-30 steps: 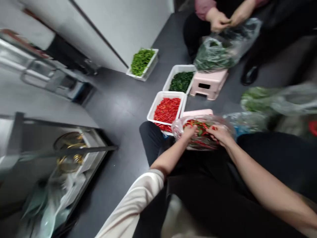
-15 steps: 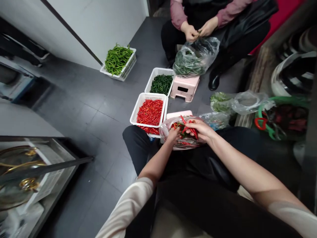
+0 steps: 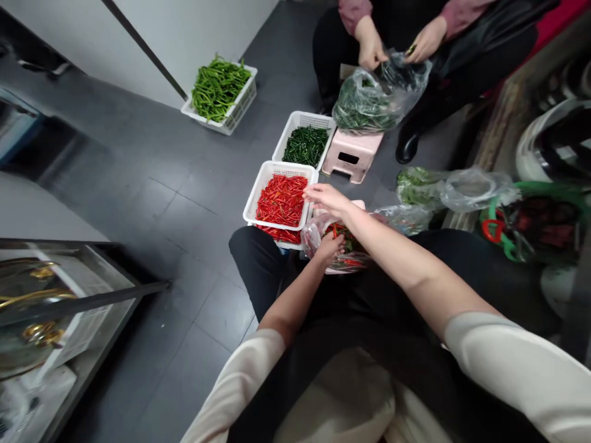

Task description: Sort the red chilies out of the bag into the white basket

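My right hand (image 3: 325, 197) reaches over the right rim of a white basket (image 3: 252, 209) filled with red chili peppers (image 3: 281, 202). Its fingers are stretched out, and I see no pepper in them. Down at a clear plastic bag (image 3: 314, 234) by my knees, my left hand (image 3: 331, 247) has its fingers closed around a red chili pepper (image 3: 335, 230). More red peppers and green stems lie in the bag, partly covered by my right forearm. A second lot of red peppers (image 3: 279, 234) shows beneath the upper basket.
Dark green peppers fill another white basket (image 3: 282, 138) behind. A basket of light green peppers (image 3: 220, 91) stands by the wall. Opposite, a person's hands (image 3: 372, 48) work at a bag of greens (image 3: 364, 107) on a pink stool (image 3: 353, 154). A metal rack (image 3: 115, 295) stands left.
My right hand has moved from the bag to the red-pepper basket, and the peppers it held are gone from it. My left hand stays at the bag. The other person's hands have spread apart.
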### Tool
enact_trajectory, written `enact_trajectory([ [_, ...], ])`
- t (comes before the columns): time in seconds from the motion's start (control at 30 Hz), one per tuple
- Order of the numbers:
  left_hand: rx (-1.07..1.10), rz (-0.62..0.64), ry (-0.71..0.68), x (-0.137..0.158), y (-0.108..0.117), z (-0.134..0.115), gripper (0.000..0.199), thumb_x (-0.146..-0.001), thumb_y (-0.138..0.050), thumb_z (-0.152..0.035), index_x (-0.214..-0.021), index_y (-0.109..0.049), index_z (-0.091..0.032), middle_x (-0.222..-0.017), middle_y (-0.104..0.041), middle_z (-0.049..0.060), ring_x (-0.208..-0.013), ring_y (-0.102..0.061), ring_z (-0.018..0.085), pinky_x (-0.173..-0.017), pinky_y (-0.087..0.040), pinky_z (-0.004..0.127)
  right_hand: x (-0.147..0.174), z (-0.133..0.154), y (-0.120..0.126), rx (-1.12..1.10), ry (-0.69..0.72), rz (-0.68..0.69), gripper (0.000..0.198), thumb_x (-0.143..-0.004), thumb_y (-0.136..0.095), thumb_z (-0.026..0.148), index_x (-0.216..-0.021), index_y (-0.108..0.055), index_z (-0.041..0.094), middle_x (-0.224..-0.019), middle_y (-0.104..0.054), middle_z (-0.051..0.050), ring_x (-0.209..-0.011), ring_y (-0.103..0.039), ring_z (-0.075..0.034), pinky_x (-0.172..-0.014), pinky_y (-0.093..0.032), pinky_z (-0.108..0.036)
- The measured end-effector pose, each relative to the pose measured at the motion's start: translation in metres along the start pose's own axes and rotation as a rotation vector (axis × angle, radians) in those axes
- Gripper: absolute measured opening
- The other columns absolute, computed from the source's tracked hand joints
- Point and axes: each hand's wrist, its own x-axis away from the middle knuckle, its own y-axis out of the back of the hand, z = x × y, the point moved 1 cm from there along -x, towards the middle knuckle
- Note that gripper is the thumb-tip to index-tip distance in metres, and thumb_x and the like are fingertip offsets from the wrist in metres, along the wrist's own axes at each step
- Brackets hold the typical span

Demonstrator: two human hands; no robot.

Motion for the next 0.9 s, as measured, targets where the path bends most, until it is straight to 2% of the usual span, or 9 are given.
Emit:
enact_trajectory([
  [0.1,0.036,0.062,-0.015,-0.003,0.001,-0.002,0.02,-0.081,-0.063,-0.026,-0.096,-0.057,-0.014,-0.067,-0.053,-0.002,-0.051,-0.048,0.004,-0.051,-0.038,0.016,0.052,-0.019,0.038,0.051,-0.064,0.12,0.03,-0.084,-0.06,0.041,-0.091,-0.062,0.012,-0.08,-0.065,-0.005,-0.066,-0.058,-0.01,-0.058,-0.045,-0.019],
  [0.13,0.04,0.077,-0.019,-0.003,0.0,-0.002,0.02,-0.081,-0.063,-0.026,-0.095,-0.057,-0.014,-0.066,-0.053,-0.003,-0.05,-0.047,0.004,-0.049,-0.037,0.016,0.071,-0.03,0.052,0.11,-0.088,0.101,0.032,-0.083,-0.06,0.044,-0.084,-0.062,0.012,-0.072,-0.064,-0.004,-0.061,-0.056,-0.01,-0.054,-0.043,-0.019],
  [0.27,0.035,0.102,-0.022,-0.001,-0.01,-0.004,0.016,-0.082,-0.059,-0.024,-0.092,-0.057,-0.012,-0.063,-0.05,-0.003,-0.046,-0.044,0.003,-0.042,-0.031,0.015,0.124,-0.085,0.086,0.341,-0.154,-0.274,0.026,-0.074,-0.066,0.039,-0.069,-0.059,0.014,-0.059,-0.058,0.001,-0.052,-0.051,-0.009,-0.048,-0.037,-0.019],
  [0.33,0.009,0.129,-0.033,0.002,-0.017,-0.005,0.014,-0.081,-0.059,-0.023,-0.09,-0.057,-0.013,-0.062,-0.049,-0.004,-0.045,-0.043,0.003,-0.042,-0.031,0.015,0.129,-0.105,0.087,0.32,-0.195,-0.323,0.021,-0.073,-0.065,0.036,-0.075,-0.059,0.015,-0.063,-0.06,0.001,-0.053,-0.053,-0.01,-0.047,-0.037,-0.019],
  [0.4,-0.053,0.14,-0.04,0.005,-0.022,-0.006,0.015,-0.08,-0.061,-0.023,-0.091,-0.056,-0.014,-0.061,-0.049,-0.004,-0.045,-0.043,0.003,-0.041,-0.031,0.014,0.126,-0.116,0.085,0.268,-0.217,-0.269,0.021,-0.075,-0.062,0.036,-0.081,-0.06,0.016,-0.066,-0.062,0.0,-0.052,-0.053,-0.01,-0.045,-0.036,-0.02],
  [0.53,-0.16,0.042,-0.056,0.006,-0.025,-0.009,0.019,-0.077,-0.065,-0.023,-0.092,-0.055,-0.017,-0.061,-0.051,-0.006,-0.042,-0.042,0.001,-0.04,-0.03,0.012,0.121,-0.119,0.088,0.342,-0.145,-0.239,0.02,-0.074,-0.061,0.035,-0.076,-0.062,0.015,-0.054,-0.057,0.002,-0.044,-0.046,-0.008,-0.044,-0.033,-0.02],
  [0.63,-0.167,-0.028,-0.054,0.003,-0.023,-0.011,0.019,-0.076,-0.068,-0.029,-0.085,-0.057,-0.016,-0.063,-0.053,-0.004,-0.043,-0.045,0.001,-0.041,-0.032,0.011,0.124,-0.124,0.095,0.396,-0.138,-0.241,0.022,-0.076,-0.058,0.034,-0.087,-0.065,0.016,-0.051,-0.057,0.003,-0.043,-0.048,-0.009,-0.046,-0.034,-0.02],
  [0.8,-0.196,-0.09,-0.056,-0.002,-0.025,-0.011,0.021,-0.074,-0.071,-0.029,-0.072,-0.057,-0.013,-0.056,-0.051,-0.004,-0.041,-0.043,0.0,-0.041,-0.033,0.01,0.126,-0.13,0.1,0.564,-0.071,-0.402,0.013,-0.072,-0.063,0.031,-0.076,-0.066,0.019,-0.058,-0.061,0.002,-0.053,-0.053,-0.011,-0.052,-0.036,-0.022],
  [0.9,-0.205,-0.098,-0.03,-0.005,-0.027,-0.011,0.02,-0.074,-0.07,-0.027,-0.069,-0.057,-0.013,-0.053,-0.051,-0.003,-0.04,-0.042,0.0,-0.04,-0.031,0.011,0.125,-0.126,0.099,0.586,-0.019,-0.494,0.008,-0.068,-0.066,0.027,-0.072,-0.065,0.02,-0.065,-0.063,0.002,-0.061,-0.054,-0.013,-0.058,-0.039,-0.023],
])
